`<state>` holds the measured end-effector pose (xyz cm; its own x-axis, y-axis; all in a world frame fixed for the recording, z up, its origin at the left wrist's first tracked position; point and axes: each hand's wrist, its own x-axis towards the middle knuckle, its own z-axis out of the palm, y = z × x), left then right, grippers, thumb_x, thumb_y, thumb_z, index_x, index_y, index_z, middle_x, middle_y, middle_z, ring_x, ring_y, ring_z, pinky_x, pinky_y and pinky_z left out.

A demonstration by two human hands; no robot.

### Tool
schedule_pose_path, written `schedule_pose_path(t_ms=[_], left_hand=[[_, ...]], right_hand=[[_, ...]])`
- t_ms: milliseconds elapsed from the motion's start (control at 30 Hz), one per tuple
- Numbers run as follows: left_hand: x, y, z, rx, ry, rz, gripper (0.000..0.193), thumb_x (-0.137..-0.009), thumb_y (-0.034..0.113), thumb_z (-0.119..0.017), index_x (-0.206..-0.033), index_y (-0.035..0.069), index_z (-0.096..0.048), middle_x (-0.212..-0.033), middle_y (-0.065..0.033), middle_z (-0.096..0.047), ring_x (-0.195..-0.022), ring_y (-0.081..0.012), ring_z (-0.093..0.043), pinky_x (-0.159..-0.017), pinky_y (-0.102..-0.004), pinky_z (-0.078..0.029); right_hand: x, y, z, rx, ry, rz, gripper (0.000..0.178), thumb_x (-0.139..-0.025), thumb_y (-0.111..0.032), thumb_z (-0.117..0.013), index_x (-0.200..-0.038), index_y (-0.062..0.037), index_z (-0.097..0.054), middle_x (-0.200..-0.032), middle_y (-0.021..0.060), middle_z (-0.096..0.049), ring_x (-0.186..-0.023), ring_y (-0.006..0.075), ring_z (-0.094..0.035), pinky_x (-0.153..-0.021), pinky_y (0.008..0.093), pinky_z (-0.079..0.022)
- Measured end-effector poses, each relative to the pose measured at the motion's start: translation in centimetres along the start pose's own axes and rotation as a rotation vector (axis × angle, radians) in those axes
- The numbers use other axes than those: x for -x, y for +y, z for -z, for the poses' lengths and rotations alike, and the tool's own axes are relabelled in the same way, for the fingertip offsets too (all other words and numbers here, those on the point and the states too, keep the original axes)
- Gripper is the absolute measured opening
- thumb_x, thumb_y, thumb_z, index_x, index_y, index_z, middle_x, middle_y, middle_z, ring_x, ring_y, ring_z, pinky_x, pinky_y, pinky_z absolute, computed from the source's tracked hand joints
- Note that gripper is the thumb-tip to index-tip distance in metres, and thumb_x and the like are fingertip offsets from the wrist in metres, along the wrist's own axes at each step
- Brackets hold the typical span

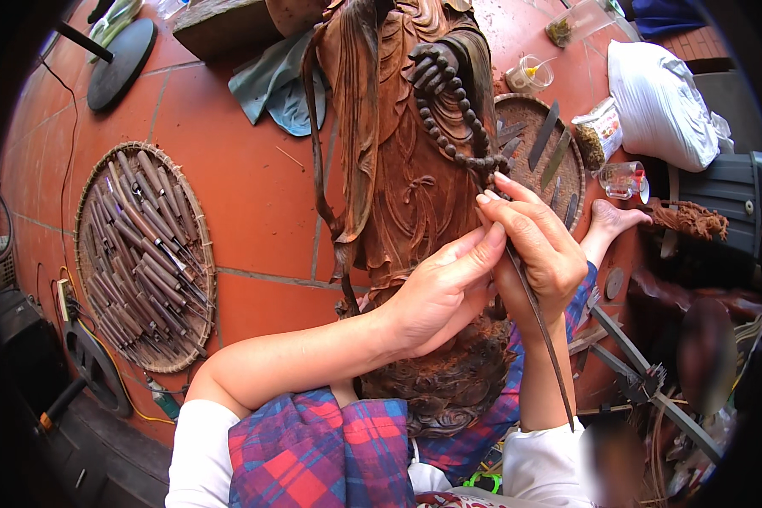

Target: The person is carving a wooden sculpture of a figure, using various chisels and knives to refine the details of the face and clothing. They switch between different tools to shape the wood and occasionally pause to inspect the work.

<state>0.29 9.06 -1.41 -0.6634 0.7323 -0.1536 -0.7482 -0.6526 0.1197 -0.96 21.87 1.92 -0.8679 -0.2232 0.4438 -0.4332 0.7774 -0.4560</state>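
A bulging white sack [659,100] lies on the red tiled floor [229,169] at its far right edge. Just left of it stands a small clear packet [599,131] with dark contents.

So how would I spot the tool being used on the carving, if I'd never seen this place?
Find the tall brown wooden statue lying across the person's lap. At its beaded strand, the right hand pinches a long thin dark blade trailing toward the elbow. Unlike the chisels in the round basket, it is in hand.
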Motion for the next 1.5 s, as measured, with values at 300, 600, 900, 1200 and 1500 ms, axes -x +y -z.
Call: schedule_pose_path(t_ms=[300,600,900,1200,1500], left_hand=[[0.9,-0.5,-0.5,0.045,-0.001,0.099,0.049,-0.105,0.035,-0.042,-0.142,0.004,-0.037,-0.143,-0.0094,-0.044,-0.132,-0.0171,-0.041,-0.112,-0.0365,-0.031],[0.1,0.5,-0.3,0.009,-0.029,0.039,0.047,-0.106,0.034,-0.038,-0.14,0.002,-0.038,-0.141,-0.0097,-0.044,-0.133,-0.0173,-0.04,-0.112,-0.0347,-0.031],[1.1,0.2,0.1,-0.001,-0.01,0.112,0.046,-0.106,0.035,-0.039,-0.14,0.004,-0.039,-0.141,-0.0093,-0.045,-0.133,-0.0174,-0.041,-0.111,-0.0362,-0.033],[0.5,0.5,-1.0,-0.045,-0.021,0.1,0.046,-0.106,0.033,-0.037,-0.141,0.004,-0.039,-0.139,-0.0105,-0.048,-0.129,-0.0197,-0.046,-0.109,-0.0385,-0.036],[0.0,0.6,0.3,-0.033,-0.024,0.061,0.047,-0.105,0.037,-0.04,-0.138,0.003,-0.04,-0.138,-0.0091,-0.047,-0.128,-0.0167,-0.044,-0.109,-0.0352,-0.035]], right_hand=[[1.2,-0.6,0.6,-0.087,0.038,-0.12,0.023,-0.069,0.009,-0.068,-0.089,-0.0001,-0.072,-0.084,0.0142,-0.07,-0.099,0.0317,-0.07,-0.089,0.0398,-0.055],[0.4,0.3,-0.8,-0.054,0.125,-0.02,0.027,-0.068,0.01,-0.068,-0.092,-0.0004,-0.074,-0.08,0.0125,-0.067,-0.096,0.0327,-0.071,-0.085,0.041,-0.057],[1.6,-1.3,-0.9,-0.03,0.125,-0.149,0.023,-0.069,0.011,-0.068,-0.089,-0.0001,-0.073,-0.079,0.0136,-0.068,-0.099,0.0342,-0.07,-0.083,0.0383,-0.057],[0.9,-1.0,-0.3,-0.112,0.179,-0.133,0.026,-0.072,0.013,-0.068,-0.093,0.0003,-0.073,-0.081,0.0135,-0.069,-0.097,0.0313,-0.071,-0.087,0.0399,-0.056],[0.4,-0.5,-0.9,-0.066,0.136,-0.086,0.024,-0.073,0.011,-0.068,-0.093,0.0007,-0.073,-0.08,0.0141,-0.069,-0.095,0.0317,-0.071,-0.087,0.0397,-0.057]])
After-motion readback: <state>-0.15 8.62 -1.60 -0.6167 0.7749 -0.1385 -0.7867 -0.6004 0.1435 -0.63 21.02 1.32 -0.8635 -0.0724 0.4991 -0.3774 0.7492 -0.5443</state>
